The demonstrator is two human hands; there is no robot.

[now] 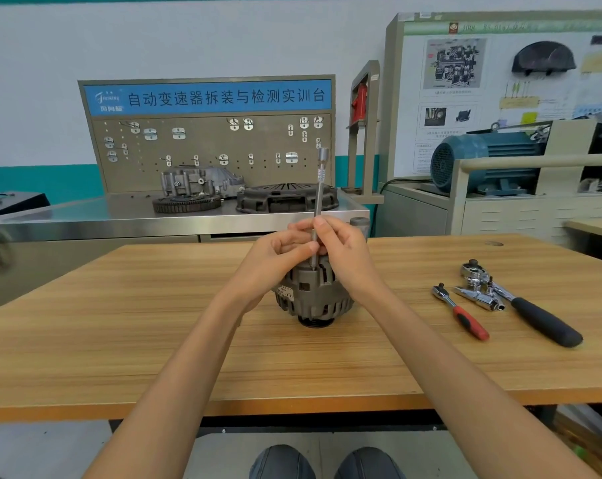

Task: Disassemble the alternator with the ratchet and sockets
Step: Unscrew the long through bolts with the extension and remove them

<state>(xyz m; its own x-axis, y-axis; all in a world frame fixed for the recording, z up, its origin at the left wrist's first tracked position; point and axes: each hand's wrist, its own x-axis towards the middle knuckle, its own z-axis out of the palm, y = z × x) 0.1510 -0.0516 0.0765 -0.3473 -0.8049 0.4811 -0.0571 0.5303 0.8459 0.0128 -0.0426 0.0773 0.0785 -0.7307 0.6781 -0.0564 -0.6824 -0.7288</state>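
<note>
A grey alternator (pixel 313 299) stands upright on the wooden table (pixel 154 323), pulley end down. A long silver extension bar (pixel 319 188) rises almost vertically from its top, with its lower tip on the alternator's upper edge and a socket end at the top. My left hand (pixel 279 257) and my right hand (pixel 341 250) both pinch the lower part of the bar just above the alternator. To the right lie a small red-handled ratchet (pixel 462 312), a large black-handled ratchet (pixel 534 316) and several chrome sockets (pixel 479 295).
Behind the table stands a steel bench (pixel 120 216) with a pegboard, a gear ring, a clutch cover (pixel 287 198) and a gearbox housing. A blue electric motor (pixel 482 160) on a stand is at the back right. My knees show below the table edge.
</note>
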